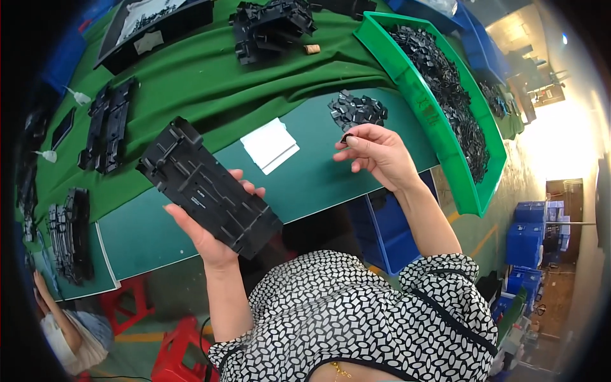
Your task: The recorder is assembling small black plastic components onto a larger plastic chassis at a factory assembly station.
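Note:
A long black moulded plastic housing [207, 191] with ribs and raised edges rests tilted in my left hand [207, 240], whose thumb and fingers wrap its two sides. Between the thumb and forefinger of my right hand [380, 155] is a small black plastic clip [345, 137], mostly covered by the fingertips. Just beyond that hand lies a loose pile of small black clips [358, 109] on the green table [331, 181]. A white flat block [270, 145] sits between my two hands.
A long green bin [439, 121] full of black pieces stands at right. More black housings [273, 25] lie on the green cloth [191, 70], with others [108, 127] at left. A black tray [153, 32] is at far left. Another person's arm [54, 305] shows at lower left, near red stools [175, 350].

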`<state>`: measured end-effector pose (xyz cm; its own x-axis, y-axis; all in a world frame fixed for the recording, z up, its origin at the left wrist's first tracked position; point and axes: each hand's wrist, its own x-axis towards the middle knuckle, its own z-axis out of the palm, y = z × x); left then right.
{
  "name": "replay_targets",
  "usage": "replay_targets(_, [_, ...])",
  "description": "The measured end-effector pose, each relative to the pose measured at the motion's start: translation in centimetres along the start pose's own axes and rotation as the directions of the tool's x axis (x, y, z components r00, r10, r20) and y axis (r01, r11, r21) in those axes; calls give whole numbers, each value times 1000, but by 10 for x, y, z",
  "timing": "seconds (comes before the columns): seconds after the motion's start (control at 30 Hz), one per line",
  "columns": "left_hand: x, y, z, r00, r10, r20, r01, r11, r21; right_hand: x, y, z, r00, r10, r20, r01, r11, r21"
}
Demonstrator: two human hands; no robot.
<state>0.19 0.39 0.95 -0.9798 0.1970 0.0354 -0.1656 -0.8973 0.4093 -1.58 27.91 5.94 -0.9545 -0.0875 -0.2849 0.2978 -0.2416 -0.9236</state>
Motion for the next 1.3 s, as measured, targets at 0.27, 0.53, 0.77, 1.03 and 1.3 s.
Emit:
replay_targets(0.27, [3, -1, 1, 999, 0, 33, 0, 1000, 15, 1, 1, -1, 999, -6, -33, 7, 1000, 1])
replay_targets(0.53, [-6, 1, 5, 996, -14, -90, 17, 999, 34, 1, 14, 4, 999, 18, -36, -13, 990, 138])
replay_targets(0.77, [-2, -3, 14, 996, 2, -94, 3, 999, 45, -9, 9, 2, 995, -75, -61, 79, 995, 53])
replay_targets(1.03, [0, -2, 14, 996, -4, -88, 8, 998, 54, -6, 11, 2, 980, -188, -65, 175, 970, -168])
replay_targets(1.3, [-3, -1, 15, 993, -8, -120, 17, 998, 68, -4, 12, 0, 970, -233, -67, 220, 961, -168])
